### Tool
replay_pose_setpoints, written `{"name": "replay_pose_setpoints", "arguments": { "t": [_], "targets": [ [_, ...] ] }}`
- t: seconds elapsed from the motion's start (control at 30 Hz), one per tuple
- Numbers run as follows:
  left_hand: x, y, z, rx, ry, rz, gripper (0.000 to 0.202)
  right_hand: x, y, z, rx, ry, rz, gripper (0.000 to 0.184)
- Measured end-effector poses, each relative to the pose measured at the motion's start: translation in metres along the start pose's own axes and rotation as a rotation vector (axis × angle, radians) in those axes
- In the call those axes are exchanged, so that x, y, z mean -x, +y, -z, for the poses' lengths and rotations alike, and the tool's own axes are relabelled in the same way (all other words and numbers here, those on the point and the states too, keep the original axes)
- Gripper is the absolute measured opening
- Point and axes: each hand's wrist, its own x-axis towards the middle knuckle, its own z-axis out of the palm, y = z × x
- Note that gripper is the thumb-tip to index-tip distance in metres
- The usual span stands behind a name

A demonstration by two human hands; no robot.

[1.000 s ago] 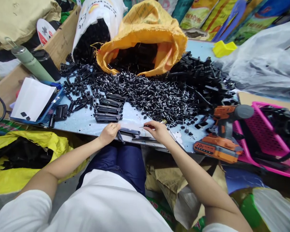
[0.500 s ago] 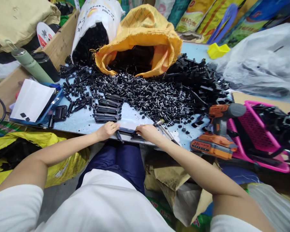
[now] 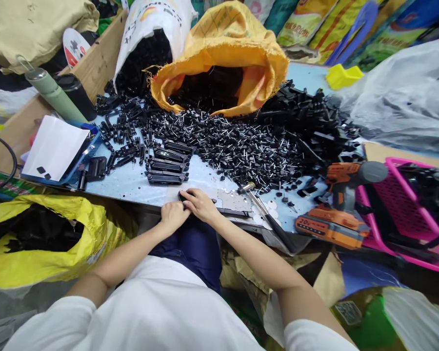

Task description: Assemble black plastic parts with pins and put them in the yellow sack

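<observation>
My left hand (image 3: 172,215) and my right hand (image 3: 200,204) are pressed together at the front edge of the pale blue table (image 3: 131,183). Both close on a small black plastic part (image 3: 183,197), mostly hidden under the fingers. A long black strip (image 3: 237,213) lies along the table edge just right of my right hand, below a grey plate (image 3: 234,200). A stack of black bars (image 3: 166,168) sits just beyond my hands. A hammer (image 3: 256,195) lies to the right.
A big heap of black parts with metal pins (image 3: 241,146) spills from an orange sack (image 3: 223,53) and a white sack (image 3: 146,39). An orange cordless drill (image 3: 336,204) and pink basket (image 3: 406,209) stand right. Left are a paper-covered blue tray (image 3: 53,146), a green bottle (image 3: 51,92) and a yellow bag (image 3: 40,243).
My right hand has slid left along the table edge from beside the hammer to meet my left hand. The left hand has drawn back slightly toward the edge.
</observation>
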Motion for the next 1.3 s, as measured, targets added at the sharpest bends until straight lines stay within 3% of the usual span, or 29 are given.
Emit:
{"name": "replay_pose_setpoints", "arguments": {
  "t": [0.1, 0.2, 0.3, 0.37, 0.43, 0.57, 0.63, 0.73, 0.83, 0.9, 1.03, 1.17, 1.3],
  "targets": [
    [0.005, -0.010, 0.003, -0.061, 0.043, 0.032, 0.039, 0.002, -0.007, 0.003, 0.073, -0.023, -0.032, 0.045],
    [0.008, -0.024, 0.004, -0.058, 0.151, -0.082, 0.035, 0.021, -0.004, 0.015, 0.115, -0.017, 0.028, 0.045],
    [-0.004, -0.035, 0.007, -0.054, 0.260, -0.527, 0.032, 0.059, 0.017, 0.035, 0.266, 0.106, -0.050, 0.057],
    [-0.022, -0.034, 0.008, -0.070, 0.224, -0.857, 0.032, 0.084, 0.036, 0.046, 0.409, 0.144, -0.199, 0.063],
    [-0.040, -0.024, 0.009, -0.112, 0.154, -1.000, 0.041, 0.102, 0.051, 0.053, 0.502, 0.079, -0.284, 0.059],
    [-0.056, 0.000, 0.017, -0.150, 0.066, -0.816, 0.044, 0.109, 0.058, 0.061, 0.466, -0.025, -0.289, 0.063],
    [-0.054, 0.004, 0.024, -0.091, 0.018, -0.713, 0.049, 0.106, 0.052, 0.066, 0.332, -0.066, -0.244, 0.067],
    [-0.046, 0.002, 0.033, -0.036, -0.025, -0.663, 0.050, 0.099, 0.035, 0.075, 0.205, -0.165, -0.204, 0.070],
    [-0.038, 0.001, 0.033, -0.101, 0.023, -0.529, 0.052, 0.086, 0.008, 0.078, 0.376, -0.245, -0.314, 0.066],
    [-0.034, 0.004, 0.032, -0.140, 0.061, -0.421, 0.056, 0.072, -0.009, 0.078, 0.507, -0.215, -0.361, 0.063],
    [-0.024, 0.008, 0.035, -0.156, 0.083, -0.371, 0.062, 0.047, -0.026, 0.076, 0.594, -0.120, -0.110, 0.060],
    [-0.015, 0.006, 0.038, -0.169, 0.070, -0.405, 0.063, 0.035, -0.017, 0.076, 0.580, -0.166, 0.127, 0.046],
    [-0.011, 0.002, 0.031, -0.183, 0.044, -0.403, 0.061, 0.031, -0.005, 0.071, 0.509, -0.193, 0.246, 0.045]
  ]
}}
